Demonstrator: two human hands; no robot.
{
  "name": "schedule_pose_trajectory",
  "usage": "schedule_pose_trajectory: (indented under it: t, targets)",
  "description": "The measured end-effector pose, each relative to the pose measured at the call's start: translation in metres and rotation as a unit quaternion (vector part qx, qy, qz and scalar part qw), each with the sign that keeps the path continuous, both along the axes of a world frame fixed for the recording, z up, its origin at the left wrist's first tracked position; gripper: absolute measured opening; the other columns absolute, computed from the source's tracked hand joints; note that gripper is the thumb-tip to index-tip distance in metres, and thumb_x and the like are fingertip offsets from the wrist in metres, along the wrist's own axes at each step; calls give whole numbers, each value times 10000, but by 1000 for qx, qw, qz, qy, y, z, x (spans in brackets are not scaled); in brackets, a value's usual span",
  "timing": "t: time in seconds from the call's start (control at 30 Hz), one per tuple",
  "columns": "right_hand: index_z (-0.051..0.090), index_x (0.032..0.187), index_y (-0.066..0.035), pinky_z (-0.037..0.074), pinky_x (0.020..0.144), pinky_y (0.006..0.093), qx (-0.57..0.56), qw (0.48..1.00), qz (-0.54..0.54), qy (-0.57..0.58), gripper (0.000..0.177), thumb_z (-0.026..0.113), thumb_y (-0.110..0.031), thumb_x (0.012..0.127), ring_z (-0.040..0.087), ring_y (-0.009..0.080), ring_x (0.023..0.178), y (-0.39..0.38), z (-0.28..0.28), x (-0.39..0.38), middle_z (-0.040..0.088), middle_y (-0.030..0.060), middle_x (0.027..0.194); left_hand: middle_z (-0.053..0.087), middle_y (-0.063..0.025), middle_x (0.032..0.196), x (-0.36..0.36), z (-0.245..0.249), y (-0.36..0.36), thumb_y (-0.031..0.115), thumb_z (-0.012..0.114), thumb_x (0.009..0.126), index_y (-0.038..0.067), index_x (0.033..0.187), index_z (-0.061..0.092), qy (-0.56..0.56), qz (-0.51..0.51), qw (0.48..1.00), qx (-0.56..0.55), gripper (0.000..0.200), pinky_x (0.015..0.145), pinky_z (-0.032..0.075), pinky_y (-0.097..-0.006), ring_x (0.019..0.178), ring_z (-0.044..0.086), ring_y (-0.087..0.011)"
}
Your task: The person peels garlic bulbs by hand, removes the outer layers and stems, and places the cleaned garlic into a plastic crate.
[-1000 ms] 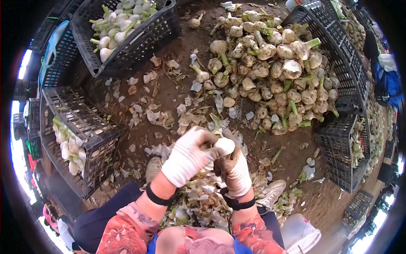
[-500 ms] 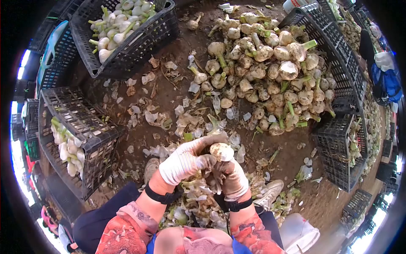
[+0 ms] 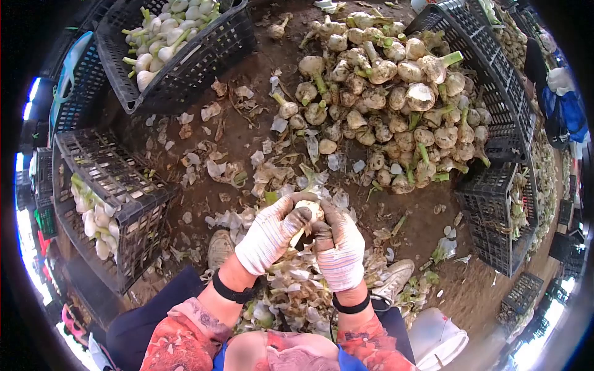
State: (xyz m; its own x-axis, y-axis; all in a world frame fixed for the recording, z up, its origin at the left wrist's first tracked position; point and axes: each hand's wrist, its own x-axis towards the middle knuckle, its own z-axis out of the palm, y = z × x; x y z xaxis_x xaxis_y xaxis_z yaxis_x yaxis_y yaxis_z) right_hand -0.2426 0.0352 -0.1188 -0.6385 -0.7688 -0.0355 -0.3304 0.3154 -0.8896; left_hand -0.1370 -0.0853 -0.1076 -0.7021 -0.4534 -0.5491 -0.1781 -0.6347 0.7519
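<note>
Garlic bulb (image 3: 312, 211), seemingly part-peeled, is clasped between gloved left hand (image 3: 272, 234) and right hand (image 3: 341, 255).

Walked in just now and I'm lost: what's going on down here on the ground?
A person's gloved left hand and right hand both grip one garlic bulb above a heap of loose skins by their shoes. A pile of dirty bulbs lies on the ground ahead. On the left, a far crate and a near crate hold clean white bulbs.
</note>
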Motion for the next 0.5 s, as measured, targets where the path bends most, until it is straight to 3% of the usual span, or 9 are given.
schedule_pose_trajectory:
  t: [0.03, 0.17, 0.2, 0.27, 0.33, 0.4, 0.43, 0.47, 0.5]
  targets:
    - [653, 1199, 26, 534, 756, 289, 7, 999, -14, -34, 257, 571, -28, 962, 663, 172, 821, 1, -2, 5, 672, 104, 944, 671, -27, 1088, 0, -3, 1, 374, 736, 910, 7, 1318, 578, 0, 6, 1000, -10, 571, 887, 507, -255, 980, 629, -108]
    - [662, 1097, 17, 499, 690, 262, 1, 996, -38, -87, 203, 494, -18, 989, 606, 113, 769, -6, -4, 2, 666, 79, 879, 688, -29, 1062, 2, 7, -2, 383, 719, 918, -6, 1299, 598, -3, 0, 999, 36, 558, 840, 523, -252, 955, 638, -101]
    - [662, 1097, 17, 499, 690, 262, 2, 995, -38, -87, 203, 494, -18, 989, 606, 113, 769, -6, -5, 1, 666, 79, 879, 688, -29, 1062, 2, 5, -2, 383, 719, 918, -6, 1299, 598, -3, -1, 999, 37, 558, 840, 523, -252, 955, 638, -101]
    - [664, 1079, 7, 470, 661, 236, 31, 956, -82, -280, 190, 519, -93, 1009, 582, 88, 742, -9, -4, -1, 663, 58, 855, 701, -39, 1018, 3, 0, -2, 444, 708, 908, -9, 1229, 642, 8, 8, 1000, 24, 559, 792, 527, -245, 916, 645, -108]
    - [669, 1069, -7, 443, 604, 209, 4, 944, -88, -319, 216, 555, -179, 1003, 569, 67, 701, -8, -4, -11, 659, 33, 836, 705, -42, 996, 2, 5, -5, 452, 712, 897, -9, 1194, 658, -4, 1, 998, 56, 551, 782, 521, -241, 899, 648, -112]
    - [651, 1111, 18, 503, 738, 248, 6, 826, -88, -557, 266, 579, -209, 991, 615, 110, 808, -9, 8, -20, 686, 43, 906, 710, -45, 974, 1, 6, -8, 460, 716, 887, -9, 1160, 674, -16, -2, 996, 86, 544, 772, 514, -238, 882, 651, -117]
    - [639, 1184, 26, 502, 764, 244, -72, 784, -79, -611, 326, 658, -195, 946, 612, 103, 831, -12, 22, -21, 681, 43, 976, 712, -45, 970, 1, 5, -8, 419, 725, 878, -7, 1141, 680, -15, 14, 996, 89, 503, 758, 505, -234, 869, 652, -117]
    - [639, 1184, 26, 502, 764, 244, -71, 783, -79, -612, 326, 658, -195, 946, 612, 103, 831, -11, 24, -21, 681, 43, 976, 714, -44, 966, 3, 3, -8, 378, 733, 869, -5, 1123, 686, -14, 30, 995, 94, 463, 745, 496, -229, 856, 653, -117]
    - [630, 1212, 28, 506, 767, 246, -19, 831, -67, -552, 350, 680, -172, 929, 620, 110, 842, -10, 26, -22, 678, 51, 1022, 713, -44, 969, 3, -9, -6, 340, 731, 864, -5, 1206, 653, 37, 30, 997, 68, 493, 745, 496, -244, 857, 652, -116]
